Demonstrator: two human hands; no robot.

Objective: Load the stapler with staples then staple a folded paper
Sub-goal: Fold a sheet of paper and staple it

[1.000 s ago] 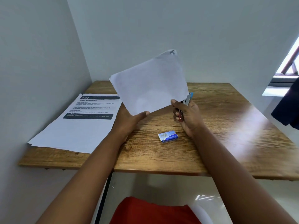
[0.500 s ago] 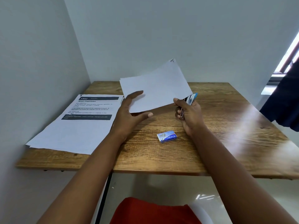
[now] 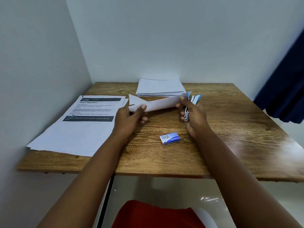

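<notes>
Two hands are holding a folded paper [image 3: 156,103] at frame center above the desk [image 3: 230,129]: the left hand [image 3: 130,117] pinching its left end, the right hand [image 3: 194,112] gripping the stapler [image 3: 192,102] and pinching the paper's right end.

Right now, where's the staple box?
The staple box lies on the wooden table near its front edge, just below the right hand gripping the stapler.

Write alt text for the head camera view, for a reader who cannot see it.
A person's left hand holds one end of a folded paper while the right hand grips a blue stapler at its other end, above a wooden table. A small staple box, a printed sheet and a paper stack lie on it.
</notes>
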